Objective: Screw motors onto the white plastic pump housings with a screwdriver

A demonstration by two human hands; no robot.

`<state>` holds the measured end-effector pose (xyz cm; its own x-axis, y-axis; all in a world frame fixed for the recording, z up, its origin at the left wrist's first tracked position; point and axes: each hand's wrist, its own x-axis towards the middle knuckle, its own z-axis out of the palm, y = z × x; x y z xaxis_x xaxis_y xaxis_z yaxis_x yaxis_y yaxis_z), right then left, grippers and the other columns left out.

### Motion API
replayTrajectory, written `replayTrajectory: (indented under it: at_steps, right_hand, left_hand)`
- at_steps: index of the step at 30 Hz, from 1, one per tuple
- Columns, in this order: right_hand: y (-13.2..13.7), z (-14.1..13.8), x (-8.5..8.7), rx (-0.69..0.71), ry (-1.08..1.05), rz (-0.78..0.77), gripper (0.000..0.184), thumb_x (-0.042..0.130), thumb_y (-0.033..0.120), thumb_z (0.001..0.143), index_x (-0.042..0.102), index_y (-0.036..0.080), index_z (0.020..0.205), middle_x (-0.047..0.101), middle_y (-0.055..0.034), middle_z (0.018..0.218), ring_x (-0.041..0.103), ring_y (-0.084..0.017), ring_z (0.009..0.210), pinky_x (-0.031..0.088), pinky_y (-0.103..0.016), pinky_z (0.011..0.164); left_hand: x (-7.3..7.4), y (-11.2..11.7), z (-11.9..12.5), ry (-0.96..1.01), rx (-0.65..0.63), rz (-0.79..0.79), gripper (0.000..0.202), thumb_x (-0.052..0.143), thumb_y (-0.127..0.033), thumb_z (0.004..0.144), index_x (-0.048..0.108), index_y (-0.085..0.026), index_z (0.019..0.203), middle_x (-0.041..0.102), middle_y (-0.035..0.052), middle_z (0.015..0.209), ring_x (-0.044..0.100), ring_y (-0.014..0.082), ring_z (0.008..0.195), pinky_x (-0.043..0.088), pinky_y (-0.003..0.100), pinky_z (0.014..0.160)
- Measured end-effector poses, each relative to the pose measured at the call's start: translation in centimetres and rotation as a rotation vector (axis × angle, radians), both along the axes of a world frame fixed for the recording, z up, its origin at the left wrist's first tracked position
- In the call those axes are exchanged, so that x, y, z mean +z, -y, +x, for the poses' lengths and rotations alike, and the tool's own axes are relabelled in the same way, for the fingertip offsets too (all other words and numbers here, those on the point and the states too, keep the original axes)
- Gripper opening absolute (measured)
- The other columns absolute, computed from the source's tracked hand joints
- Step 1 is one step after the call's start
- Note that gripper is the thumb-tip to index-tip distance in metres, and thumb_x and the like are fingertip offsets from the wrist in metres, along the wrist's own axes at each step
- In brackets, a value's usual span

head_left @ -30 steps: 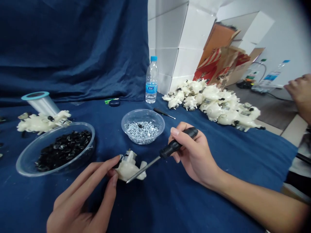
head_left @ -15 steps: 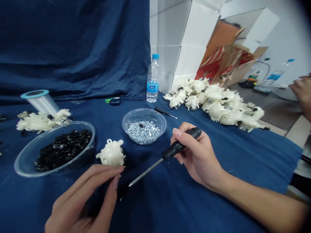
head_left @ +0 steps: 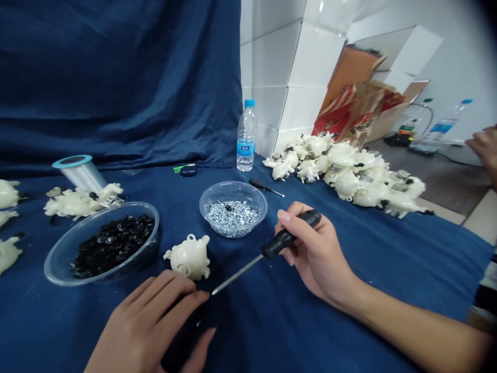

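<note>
Dark blue curtain (head_left: pixel 116 77) behind, stacked white boxes (head_left: pixel 267 77) to the right, matching blue cloth (head_left: pixel 252 324) over the table. On that cloth, just beyond the left hand (head_left: pixel 149 321), a pale plastic piece (head_left: pixel 190 258) with stubby lugs and a ring; too close to those fingers in view to tell whether touching. In the left hand, no grasp to be seen: thumb spread well away from the forefinger, with a tiny bright sliver (head_left: pixel 199 323) between, too small to make out. In the right hand (head_left: pixel 316 248), pinched by thumb and fingers, a black-handled screwdriver (head_left: pixel 277 244), tip slanting down near the left forefinger. Judging by the plastic: likely light, stiff, slick enough to roll. Best held across the rounded body, sparing the thin, perhaps brittle lugs. As for the screwdriver: rigid, probably heaviest and surest at the handle.
</note>
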<state>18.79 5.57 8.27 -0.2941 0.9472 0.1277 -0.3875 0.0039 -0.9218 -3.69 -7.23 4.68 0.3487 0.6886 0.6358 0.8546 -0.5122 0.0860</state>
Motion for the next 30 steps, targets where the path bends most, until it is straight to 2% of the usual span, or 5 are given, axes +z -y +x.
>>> replayTrajectory:
  at_steps: [4,12,18,23,30]
  right_hand:
    - [-0.1,0.0,0.0,-0.013,0.003,0.000,0.037,0.087,0.035,0.080,0.058,0.020,0.063,0.058,0.0041,0.052,0.049,-0.005,0.040,0.038,-0.013,0.035]
    - [0.1,0.1,0.2,-0.024,-0.003,-0.007,0.039,0.090,0.037,0.076,0.058,0.020,0.063,0.058,0.0041,0.052,0.049,-0.005,0.040,0.037,-0.012,0.034]
    - [0.2,0.1,0.1,-0.018,0.011,-0.003,0.039,0.089,0.039,0.077,0.057,0.020,0.064,0.056,0.0045,0.053,0.050,-0.006,0.041,0.037,-0.012,0.034]
    - [0.3,0.2,-0.1,-0.015,0.017,0.005,0.039,0.088,0.040,0.079,0.059,0.020,0.064,0.057,0.0046,0.054,0.051,-0.005,0.041,0.038,-0.012,0.034]
    - [0.4,0.1,0.1,-0.012,0.016,-0.004,0.039,0.089,0.041,0.077,0.059,0.020,0.064,0.057,0.0048,0.054,0.050,-0.005,0.041,0.037,-0.012,0.034]
  left_hand:
    - [-0.6,-0.1,-0.2,-0.045,-0.063,-0.049,0.021,0.061,-0.011,0.090,0.066,-0.023,0.107,0.077,0.0030,0.086,0.077,0.0218,0.076,0.066,0.032,0.063]
    - [-1.2,0.1,-1.7,0.069,0.075,-0.032,0.048,0.053,-0.009,0.101,0.051,-0.023,0.148,0.063,0.0060,0.116,0.066,0.0147,0.102,0.056,0.021,0.094]
    - [-0.6,-0.8,-1.9,0.241,0.142,-0.015,0.025,0.060,-0.021,0.102,0.066,-0.027,0.126,0.065,-0.0009,0.110,0.066,0.0104,0.097,0.051,0.016,0.093]
    - [-0.8,-0.9,-1.9,0.387,0.258,-0.039,0.018,0.061,-0.032,0.102,0.068,-0.032,0.119,0.070,-0.0035,0.107,0.069,0.0128,0.093,0.054,0.023,0.083]
    - [-1.4,-0.9,-2.1,0.495,0.300,-0.076,0.018,0.065,-0.036,0.099,0.068,-0.033,0.116,0.069,-0.0025,0.108,0.069,0.0158,0.093,0.054,0.030,0.087]
